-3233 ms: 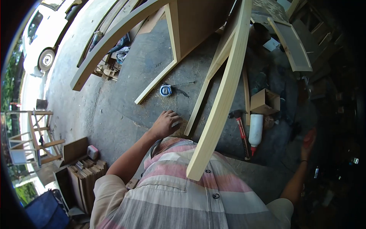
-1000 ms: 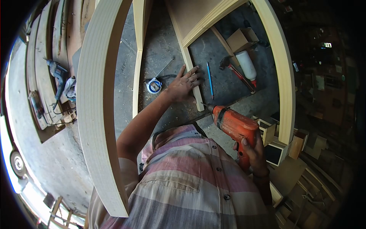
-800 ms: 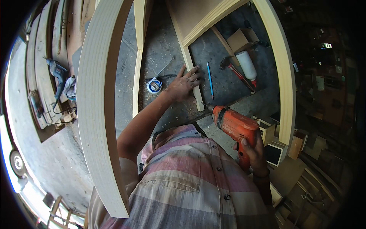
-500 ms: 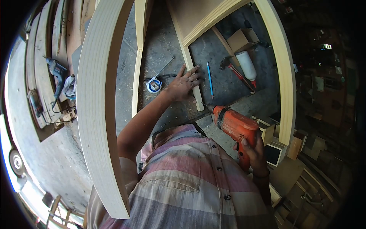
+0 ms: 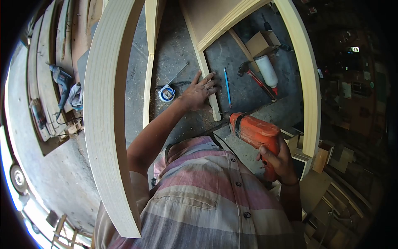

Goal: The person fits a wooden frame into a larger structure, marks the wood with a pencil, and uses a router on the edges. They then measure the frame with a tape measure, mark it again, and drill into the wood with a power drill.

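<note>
My right hand (image 5: 278, 159) is closed round the handle of an orange power drill (image 5: 258, 132). The drill's bit end points left, at or close to the near end of a pale wooden leg (image 5: 216, 108); whether the tip touches is not clear. Across that leg lies my left hand (image 5: 198, 92), its fingers spread and resting on the wood. To its left, a white and blue tape measure (image 5: 167, 94) sits on the dark work surface, a thin metal rod beside it. A blue pencil (image 5: 227, 87) is just right of the leg.
A hammer (image 5: 259, 83), a white bottle (image 5: 266, 70) with a red cap and a cardboard box (image 5: 261, 43) lie at the right. Large pale frame pieces (image 5: 110, 103) arch around my arms. Another drill (image 5: 62, 83) rests on boards at the left.
My right hand has shifted slightly right and up, and the drill's rear has swung a little with it. The bit end stays by the leg. My left hand stays on the wood.
</note>
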Tool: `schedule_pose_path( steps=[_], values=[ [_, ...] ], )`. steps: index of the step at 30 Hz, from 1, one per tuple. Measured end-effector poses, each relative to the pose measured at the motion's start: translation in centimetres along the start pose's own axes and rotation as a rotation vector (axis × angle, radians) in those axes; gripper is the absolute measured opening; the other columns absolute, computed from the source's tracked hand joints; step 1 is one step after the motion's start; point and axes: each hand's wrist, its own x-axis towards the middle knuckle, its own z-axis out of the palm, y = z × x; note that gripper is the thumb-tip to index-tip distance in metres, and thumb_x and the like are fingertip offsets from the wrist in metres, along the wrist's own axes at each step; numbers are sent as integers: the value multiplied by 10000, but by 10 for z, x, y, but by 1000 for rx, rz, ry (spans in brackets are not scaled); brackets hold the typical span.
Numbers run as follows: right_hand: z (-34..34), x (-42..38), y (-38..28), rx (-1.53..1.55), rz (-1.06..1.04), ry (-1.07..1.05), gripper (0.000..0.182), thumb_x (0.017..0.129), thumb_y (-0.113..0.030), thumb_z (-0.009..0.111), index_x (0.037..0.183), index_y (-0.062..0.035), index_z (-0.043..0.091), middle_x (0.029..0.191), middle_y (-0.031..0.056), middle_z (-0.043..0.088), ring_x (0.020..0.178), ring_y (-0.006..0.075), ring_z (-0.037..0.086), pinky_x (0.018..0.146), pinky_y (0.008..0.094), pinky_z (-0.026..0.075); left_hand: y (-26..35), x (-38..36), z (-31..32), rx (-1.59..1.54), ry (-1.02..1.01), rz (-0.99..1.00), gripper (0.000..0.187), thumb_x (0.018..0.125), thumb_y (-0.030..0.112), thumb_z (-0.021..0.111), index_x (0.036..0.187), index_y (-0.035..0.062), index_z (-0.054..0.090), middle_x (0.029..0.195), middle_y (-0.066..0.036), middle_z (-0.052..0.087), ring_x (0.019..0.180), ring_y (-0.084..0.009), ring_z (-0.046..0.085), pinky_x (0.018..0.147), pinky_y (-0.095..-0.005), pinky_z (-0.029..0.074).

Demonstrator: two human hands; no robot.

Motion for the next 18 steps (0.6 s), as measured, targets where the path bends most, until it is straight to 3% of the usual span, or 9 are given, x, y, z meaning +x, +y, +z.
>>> schedule_pose_path(
  steps=[5,7,18],
  values=[
    [-11,16,-13,-107,36,-56,618,853,-184,756,1358,-39,432,986,69,634,679,125,628,591,266,517,1,0,-2,15,-12,0,890,613,539,820,1369,141,572,1515,-58,418,1527,-258,126,1232,-588,-1],
    [-13,20,-23,-25,143,-70,622,840,-142,758,1359,-41,431,970,65,636,655,116,622,563,261,516,0,0,0,10,1,0,885,613,537,821,1364,139,575,1511,-57,421,1528,-258,126,1232,-589,2],
    [-8,30,-29,-132,109,-59,619,843,-185,760,1350,-46,436,933,56,632,600,104,600,539,259,506,0,0,0,-6,7,-8,889,613,529,828,1372,144,572,1520,-49,415,1529,-245,119,1237,-577,-3]
  ],
)
